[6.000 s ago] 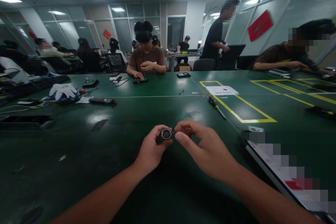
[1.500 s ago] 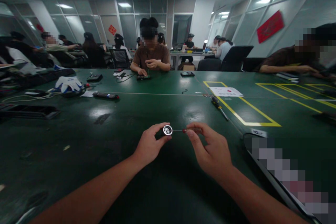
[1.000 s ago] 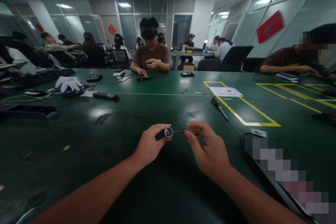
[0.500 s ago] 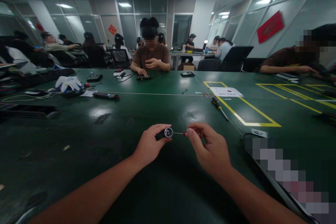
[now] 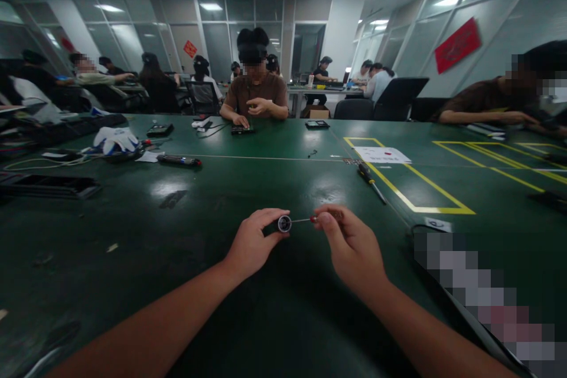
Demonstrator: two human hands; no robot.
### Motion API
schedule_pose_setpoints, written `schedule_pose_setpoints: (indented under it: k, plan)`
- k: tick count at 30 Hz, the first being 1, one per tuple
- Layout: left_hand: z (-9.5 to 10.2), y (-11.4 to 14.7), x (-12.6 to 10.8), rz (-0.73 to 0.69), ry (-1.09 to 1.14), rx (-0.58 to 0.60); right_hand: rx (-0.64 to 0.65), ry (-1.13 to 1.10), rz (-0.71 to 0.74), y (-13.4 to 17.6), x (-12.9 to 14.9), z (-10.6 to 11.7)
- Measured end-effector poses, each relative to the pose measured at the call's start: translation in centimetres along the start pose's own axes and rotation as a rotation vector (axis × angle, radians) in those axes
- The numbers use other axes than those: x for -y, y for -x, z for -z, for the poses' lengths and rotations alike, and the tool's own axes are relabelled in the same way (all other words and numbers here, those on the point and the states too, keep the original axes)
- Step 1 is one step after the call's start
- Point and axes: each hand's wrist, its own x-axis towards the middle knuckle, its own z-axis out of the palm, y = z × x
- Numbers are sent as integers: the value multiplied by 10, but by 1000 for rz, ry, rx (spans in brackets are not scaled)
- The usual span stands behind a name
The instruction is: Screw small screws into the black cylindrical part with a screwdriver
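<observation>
While our left hand [image 5: 251, 243] pinches dark round cylinder with pale metallic rim [image 5: 284, 224] over green tabletop [image 5: 248, 180], our right hand [image 5: 354, 243] holds thin, red-collared screwdriver [image 5: 302, 221], shaft reaching cylinder's right edge. We judge work under way, unfinished; what remains, we cannot tell.

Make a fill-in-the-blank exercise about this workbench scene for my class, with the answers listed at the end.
1. The left hand holds a round part, and the right hand holds a small screwdriver with a ____ collar.
2. The table is coloured ____.
3. The tape on it is ____.
4. The larger screwdriver lies beyond the person's ____ hand.

Missing words: red; green; yellow; right.
</observation>
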Motion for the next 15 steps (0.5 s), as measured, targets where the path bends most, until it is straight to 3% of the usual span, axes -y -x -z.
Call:
schedule_pose_setpoints:
  k: [7,11,15]
  plan:
    - [2,-1,3,-34,-31,-1,-47,-566,-383,-18,-21,-3]
    - [3,-2,1,25,-13,-6,-163,-500,-316,-18,-27,-3]
    - [3,-2,2,31,-7,-15,-93,-248,-146,-10,-16,-3]
